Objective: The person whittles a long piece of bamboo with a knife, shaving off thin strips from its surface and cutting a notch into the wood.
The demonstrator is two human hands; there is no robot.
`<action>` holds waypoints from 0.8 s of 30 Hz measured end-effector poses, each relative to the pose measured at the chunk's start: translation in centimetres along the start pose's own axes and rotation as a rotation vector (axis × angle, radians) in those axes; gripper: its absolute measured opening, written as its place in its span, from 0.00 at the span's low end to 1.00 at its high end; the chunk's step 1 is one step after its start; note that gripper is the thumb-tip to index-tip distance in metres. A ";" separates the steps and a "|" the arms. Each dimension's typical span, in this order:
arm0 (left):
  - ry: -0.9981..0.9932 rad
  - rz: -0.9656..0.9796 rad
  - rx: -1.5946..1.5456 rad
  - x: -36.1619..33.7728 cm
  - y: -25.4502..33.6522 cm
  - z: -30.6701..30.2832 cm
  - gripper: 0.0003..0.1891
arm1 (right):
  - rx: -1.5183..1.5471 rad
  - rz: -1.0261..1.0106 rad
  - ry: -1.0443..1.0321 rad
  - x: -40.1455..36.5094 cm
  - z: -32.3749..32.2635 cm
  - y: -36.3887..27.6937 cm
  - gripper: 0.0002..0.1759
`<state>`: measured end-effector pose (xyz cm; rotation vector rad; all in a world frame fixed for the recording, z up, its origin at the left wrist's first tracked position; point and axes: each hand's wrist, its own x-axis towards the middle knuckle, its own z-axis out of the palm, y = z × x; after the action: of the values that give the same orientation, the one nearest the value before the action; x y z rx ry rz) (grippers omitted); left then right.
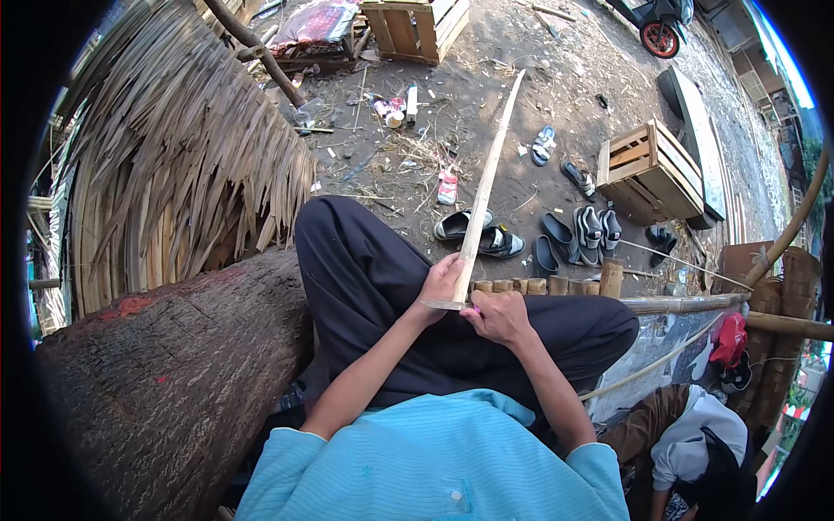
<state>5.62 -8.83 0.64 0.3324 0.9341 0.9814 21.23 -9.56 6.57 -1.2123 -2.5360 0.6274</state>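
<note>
My left hand (pixel 441 285) is closed around the lower part of a long, pale bamboo strip (pixel 491 165). The strip tapers away from me, its far tip over the ground. Fingers curled, my right hand (pixel 501 318) grips a knife (pixel 445 305). Its short blade lies across the near end of the strip, pointing left, just below my left hand. Only a bit of pinkish handle shows at the right fingers; the rest is hidden in the fist. Both hands are above my lap, between my dark-trousered knees.
A thick wooden trunk (pixel 174 365) lies on my left, below a dry thatch panel (pixel 174 148). Shoes and sandals (pixel 588 233) lie ahead on the dirt, near a wooden crate (pixel 651 174). A bamboo rail (pixel 686 303) runs rightward. Another person (pixel 699 438) is at lower right.
</note>
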 end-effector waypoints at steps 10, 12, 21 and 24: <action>-0.016 -0.042 -0.045 -0.6 1.1 0.3 0.17 | -0.086 0.091 0.021 0.6 -0.2 0.0 0.27; -0.009 -0.033 -0.075 -0.4 1.0 0.4 0.17 | -0.043 0.002 0.020 0.8 -0.7 -0.8 0.27; -0.040 -0.009 -0.062 -0.1 0.1 -0.4 0.20 | -0.055 0.035 0.013 1.5 -0.6 -0.2 0.25; -0.055 -0.032 -0.103 -0.4 0.2 -0.4 0.18 | -0.072 0.169 -0.042 1.8 0.4 2.0 0.23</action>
<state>5.11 -9.11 0.77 0.2552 0.8338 0.9825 21.34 -7.15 5.31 -1.4644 -2.5282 0.6091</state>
